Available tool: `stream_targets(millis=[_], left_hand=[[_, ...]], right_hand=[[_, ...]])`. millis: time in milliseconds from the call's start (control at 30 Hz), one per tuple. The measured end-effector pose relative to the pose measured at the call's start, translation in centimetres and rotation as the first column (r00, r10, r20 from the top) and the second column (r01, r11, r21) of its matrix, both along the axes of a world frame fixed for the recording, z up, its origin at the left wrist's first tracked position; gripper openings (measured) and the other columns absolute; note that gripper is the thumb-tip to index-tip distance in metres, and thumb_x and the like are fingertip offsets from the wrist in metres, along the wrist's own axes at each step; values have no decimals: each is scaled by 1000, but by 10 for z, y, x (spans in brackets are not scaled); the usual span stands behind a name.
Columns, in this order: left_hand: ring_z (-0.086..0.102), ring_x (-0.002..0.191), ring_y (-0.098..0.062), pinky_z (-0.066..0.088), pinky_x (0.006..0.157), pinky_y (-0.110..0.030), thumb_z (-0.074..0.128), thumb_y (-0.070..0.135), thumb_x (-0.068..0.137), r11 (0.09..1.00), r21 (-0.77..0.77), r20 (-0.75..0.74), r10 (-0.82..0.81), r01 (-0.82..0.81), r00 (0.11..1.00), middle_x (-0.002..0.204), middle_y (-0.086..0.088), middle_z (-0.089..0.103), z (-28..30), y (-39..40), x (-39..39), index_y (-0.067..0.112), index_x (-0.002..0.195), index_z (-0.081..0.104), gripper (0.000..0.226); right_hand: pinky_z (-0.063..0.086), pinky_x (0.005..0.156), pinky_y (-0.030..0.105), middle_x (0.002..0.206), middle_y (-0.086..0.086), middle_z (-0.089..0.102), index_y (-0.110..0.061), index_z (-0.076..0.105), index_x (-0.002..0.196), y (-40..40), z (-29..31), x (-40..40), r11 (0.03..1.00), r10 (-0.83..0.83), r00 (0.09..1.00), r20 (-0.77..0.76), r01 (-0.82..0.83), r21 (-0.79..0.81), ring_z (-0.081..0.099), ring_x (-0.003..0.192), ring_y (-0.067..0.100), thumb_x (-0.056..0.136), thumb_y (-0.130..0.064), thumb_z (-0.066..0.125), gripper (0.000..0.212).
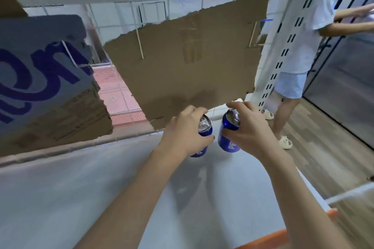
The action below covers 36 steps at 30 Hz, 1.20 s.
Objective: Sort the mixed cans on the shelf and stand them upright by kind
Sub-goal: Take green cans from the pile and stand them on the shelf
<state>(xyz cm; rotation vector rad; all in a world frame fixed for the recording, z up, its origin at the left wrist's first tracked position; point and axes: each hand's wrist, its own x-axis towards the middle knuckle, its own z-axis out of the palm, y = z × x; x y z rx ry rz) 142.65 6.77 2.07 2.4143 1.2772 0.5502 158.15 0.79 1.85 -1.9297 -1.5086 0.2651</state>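
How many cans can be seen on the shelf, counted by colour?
Blue cans: 2, the left blue can gripped by the left hand, and the right blue can gripped by the right hand.
Cans of other colours: 0
Total: 2

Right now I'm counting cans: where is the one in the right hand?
Head view, right of centre: the right hand grips a blue can beside the left hand's can, below the torn cardboard.
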Motion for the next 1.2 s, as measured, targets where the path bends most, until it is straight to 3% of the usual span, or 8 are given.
stream_targets(millis=[233, 400, 500, 667, 800, 900, 1067, 1200], left_hand=[[52, 109, -30, 44, 88, -35, 64, 44, 79, 999, -28, -168, 12, -16, 986, 122, 1, 47, -9, 12, 21, 26, 131, 42, 59], [45, 117, -28, 38, 89, -36, 56, 53, 84, 988, 150, -380, 35, 24, 924, 135, -4, 37, -7, 6, 18, 21, 146, 16, 80], [42, 121, -27, 36, 94, -37, 52, 54, 85, 966, 260, -416, 121, -10, 901, 141, -5, 32, -10, -5, -2, 19, 149, -3, 91], [34, 127, -23, 33, 98, -35, 46, 53, 90, 967, 209, -421, 220, -142, 880, 145, 0, 27, -19, -42, -71, 24, 148, 7, 75], [39, 124, -18, 34, 98, -32, 46, 50, 90, 952, 152, -396, 304, -265, 866, 141, 7, 34, -42, -91, -155, 27, 144, 25, 62], [65, 83, -19, 52, 63, -32, 65, 45, 70, 906, 247, -189, 393, -343, 900, 102, 3, 63, -65, -128, -230, 21, 115, 57, 51], [59, 84, -22, 53, 60, -35, 41, 46, 71, 816, 325, -136, 541, -478, 830, 95, -2, 66, -88, -198, -361, 22, 110, 49, 47], [54, 88, -26, 54, 60, -40, 63, 41, 67, 719, 345, -143, 676, -603, 723, 96, -7, 65, -92, -247, -474, 20, 107, 51, 47]], right_hand=[[40, 79, 27, 125, 1, 45, -19, 43, 133, 11, -17, 13, 990, 90, 994, 60, -83, -111, 48, 107, 22, 78, -26, 71, 62], [47, 83, 46, 120, 18, 57, -4, 54, 125, 11, -30, 10, 997, 70, 911, 406, -49, -62, 55, 107, 42, 62, -25, 83, 73], [47, 83, 55, 118, 27, 58, 1, 61, 115, 7, -30, -3, 998, -59, 884, 464, 35, 60, 56, 106, 49, 51, -14, 86, 70], [43, 93, 55, 122, 29, 55, 3, 60, 114, -19, -33, -48, 977, -146, 870, 470, 52, 206, 50, 113, 49, 61, -13, 80, 59], [42, 94, 52, 122, 28, 55, 1, 62, 112, -49, -49, -113, 984, -117, 905, 408, 51, 171, 51, 112, 48, 61, -12, 79, 55], [48, 85, 52, 117, 26, 58, -2, 65, 106, -77, -62, -179, 995, -32, 925, 378, -8, 102, 55, 106, 47, 57, -12, 85, 54], [51, 77, 54, 108, 20, 64, -8, 69, 94, -122, -84, -303, 994, 103, 927, 360, -113, 5, 57, 105, 41, 52, -14, 87, 46], [52, 76, 52, 102, 17, 66, -9, 71, 92, -143, -96, -404, 978, 183, 907, 380, -206, 21, 63, 97, 40, 61, -23, 67, 34]])
